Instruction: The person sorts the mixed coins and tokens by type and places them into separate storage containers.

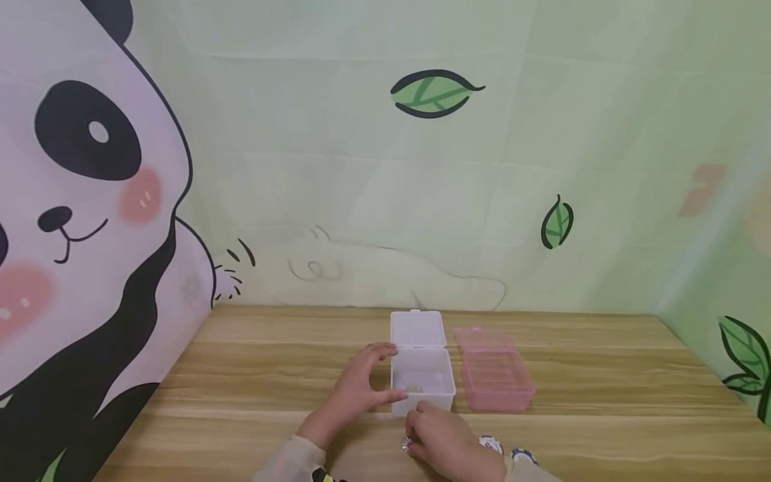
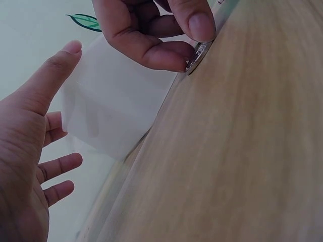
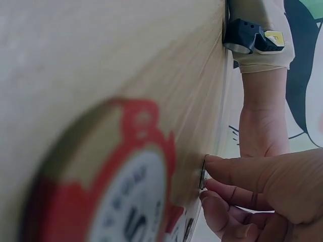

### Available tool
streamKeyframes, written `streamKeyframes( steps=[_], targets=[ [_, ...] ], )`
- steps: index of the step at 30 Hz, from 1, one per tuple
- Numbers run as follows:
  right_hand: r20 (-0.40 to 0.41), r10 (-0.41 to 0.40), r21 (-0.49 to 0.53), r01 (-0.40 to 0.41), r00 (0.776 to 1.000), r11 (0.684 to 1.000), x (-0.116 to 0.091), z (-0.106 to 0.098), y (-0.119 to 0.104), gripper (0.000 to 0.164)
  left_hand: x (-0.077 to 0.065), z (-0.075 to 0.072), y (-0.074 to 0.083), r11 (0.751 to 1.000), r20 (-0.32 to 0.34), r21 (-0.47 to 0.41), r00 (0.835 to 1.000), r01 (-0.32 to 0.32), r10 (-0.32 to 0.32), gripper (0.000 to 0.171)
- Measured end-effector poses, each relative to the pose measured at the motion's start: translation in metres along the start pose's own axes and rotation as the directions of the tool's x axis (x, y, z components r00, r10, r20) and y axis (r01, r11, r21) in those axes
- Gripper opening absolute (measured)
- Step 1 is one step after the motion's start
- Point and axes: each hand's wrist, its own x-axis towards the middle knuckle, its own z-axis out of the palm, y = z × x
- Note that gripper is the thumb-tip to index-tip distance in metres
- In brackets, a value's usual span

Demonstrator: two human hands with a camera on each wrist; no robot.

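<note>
My right hand (image 1: 446,435) pinches a poker chip (image 1: 406,443) between thumb and fingers, low over the table in front of the white plastic box (image 1: 442,404). In the right wrist view the chip (image 3: 203,175) stands tilted on edge at the fingertips. My left hand (image 1: 355,383) is spread at the box's left side, thumb by the front corner and fingers by the back one. The box's hinged lid (image 1: 417,329) is tipped back. Something small and pale (image 1: 414,388) lies inside, partly seen.
Just right of the white box sits a pink translucent box (image 1: 498,400), its lid raised. A red-and-white poker chip (image 1: 490,443) and a blue-and-white one (image 1: 524,456) lie beside my right wrist. A printed cloth backdrop (image 1: 337,167) rises behind the wooden table (image 1: 271,355).
</note>
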Motion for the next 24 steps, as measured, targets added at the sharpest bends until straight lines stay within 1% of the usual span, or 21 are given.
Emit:
streamKeyframes(
  steps=[6,13,17,24],
  targets=[
    [0.017,0.02,0.016,-0.021,1.0,1.0,0.0002,0.0006,-0.0014,0.022,-0.0007,-0.0001,0.0001,1.0,-0.007,0.006,1.0,-0.011,0.011,0.067],
    [0.031,0.026,0.041,-0.027,0.999,0.999,0.0001,-0.0007,-0.0017,0.02,-0.0005,0.0016,-0.0026,1.0,-0.011,0.018,1.0,-0.022,0.022,0.067],
    [0.038,0.031,0.054,-0.033,0.999,0.998,-0.0003,-0.0017,-0.0021,0.022,-0.0009,0.0025,-0.004,0.999,-0.013,0.029,1.0,-0.028,0.029,0.067],
    [0.009,-0.002,0.09,0.002,1.0,0.996,-0.0014,-0.0028,-0.0008,0.026,-0.0003,0.0018,-0.0024,1.0,-0.019,0.01,0.999,-0.028,0.028,0.067]
  ],
)
